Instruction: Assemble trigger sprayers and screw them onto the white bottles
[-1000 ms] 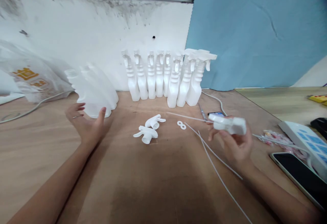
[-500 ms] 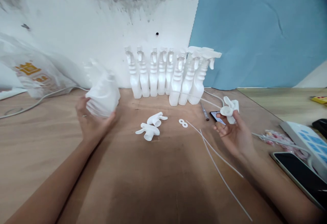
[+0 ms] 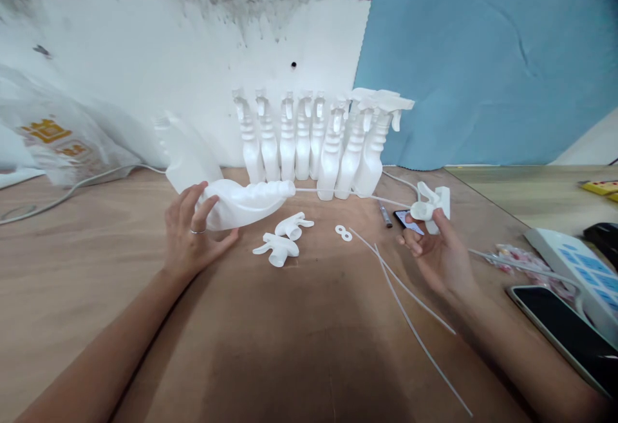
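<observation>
My left hand (image 3: 196,233) grips the base of a white plastic bottle (image 3: 241,203), tilted on its side with its neck to the right. In my right hand (image 3: 437,252) is a white trigger sprayer head (image 3: 431,207). From it a thin dip tube (image 3: 357,194) runs left, its tip at the mouth of the bottle; whether it is inside I cannot tell. Two loose sprayer heads (image 3: 277,248) lie on the table below the bottle. Right of them are two white ring washers (image 3: 343,233) and two loose tubes (image 3: 410,315).
Several white spray bottles (image 3: 303,146) with heads stand along the wall. Another white bottle (image 3: 188,152) leans behind my left hand. A plastic bag (image 3: 62,140) stands at left. On the right lie a phone (image 3: 555,326), a power strip (image 3: 572,262), a marker (image 3: 385,214) and another phone (image 3: 403,218).
My left hand has brought the bottle from the back left toward the middle and tipped its neck right. The tube's tip is now at its mouth. My right hand has barely moved.
</observation>
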A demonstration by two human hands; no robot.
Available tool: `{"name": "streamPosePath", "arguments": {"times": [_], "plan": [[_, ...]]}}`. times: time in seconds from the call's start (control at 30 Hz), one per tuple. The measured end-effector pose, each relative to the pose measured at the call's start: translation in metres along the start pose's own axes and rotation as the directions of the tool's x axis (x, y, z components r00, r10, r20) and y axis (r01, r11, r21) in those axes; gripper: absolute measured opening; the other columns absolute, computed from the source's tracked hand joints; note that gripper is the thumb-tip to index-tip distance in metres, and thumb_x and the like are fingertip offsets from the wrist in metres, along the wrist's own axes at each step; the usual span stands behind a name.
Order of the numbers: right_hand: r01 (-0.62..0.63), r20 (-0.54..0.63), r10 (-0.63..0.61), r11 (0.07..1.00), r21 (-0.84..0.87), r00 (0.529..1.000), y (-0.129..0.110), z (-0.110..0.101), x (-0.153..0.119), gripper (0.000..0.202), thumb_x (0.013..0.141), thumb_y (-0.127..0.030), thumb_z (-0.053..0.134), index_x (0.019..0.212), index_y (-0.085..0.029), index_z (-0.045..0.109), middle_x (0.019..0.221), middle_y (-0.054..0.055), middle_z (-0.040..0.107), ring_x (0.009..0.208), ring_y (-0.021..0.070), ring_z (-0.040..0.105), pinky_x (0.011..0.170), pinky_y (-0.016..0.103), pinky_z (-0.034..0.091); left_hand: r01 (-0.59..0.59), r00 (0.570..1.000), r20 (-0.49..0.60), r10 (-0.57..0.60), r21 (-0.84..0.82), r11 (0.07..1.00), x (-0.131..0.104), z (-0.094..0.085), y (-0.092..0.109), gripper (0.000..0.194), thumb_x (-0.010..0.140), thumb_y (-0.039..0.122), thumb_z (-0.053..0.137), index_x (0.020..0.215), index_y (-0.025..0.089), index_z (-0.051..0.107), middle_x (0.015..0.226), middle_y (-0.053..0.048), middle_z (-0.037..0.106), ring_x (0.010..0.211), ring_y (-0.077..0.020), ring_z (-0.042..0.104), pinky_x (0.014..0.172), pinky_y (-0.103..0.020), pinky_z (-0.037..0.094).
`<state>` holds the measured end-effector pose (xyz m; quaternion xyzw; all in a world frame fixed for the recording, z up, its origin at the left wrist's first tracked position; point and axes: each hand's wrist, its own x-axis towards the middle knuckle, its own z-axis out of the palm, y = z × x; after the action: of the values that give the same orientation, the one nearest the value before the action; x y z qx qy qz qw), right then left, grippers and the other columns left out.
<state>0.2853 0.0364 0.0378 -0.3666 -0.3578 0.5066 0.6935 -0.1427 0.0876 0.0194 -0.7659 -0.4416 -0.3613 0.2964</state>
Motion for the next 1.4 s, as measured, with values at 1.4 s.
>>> {"name": "streamPosePath", "arguments": {"times": [1.4], "plan": [[-0.059, 0.359, 0.245, 0.887, -0.457, 0.901, 0.026, 0.018, -0.042, 0.054, 0.079, -0.035, 0.078, 0.116, -0.027, 0.040, 0.101, 0.003, 0.070, 0.067, 0.0146, 0.062, 0.064, 0.030, 0.051, -0.381, 0.908, 0.098, 0.407, -0.212, 0.900, -0.004, -0.033, 0.071, 0.073, 0.075, 0.043, 0.071, 0.143, 0.027, 0.049, 0.144, -0.017, 0.051, 0.122, -0.0414, 0.053, 0.095, -0.057, 0.038]]}}
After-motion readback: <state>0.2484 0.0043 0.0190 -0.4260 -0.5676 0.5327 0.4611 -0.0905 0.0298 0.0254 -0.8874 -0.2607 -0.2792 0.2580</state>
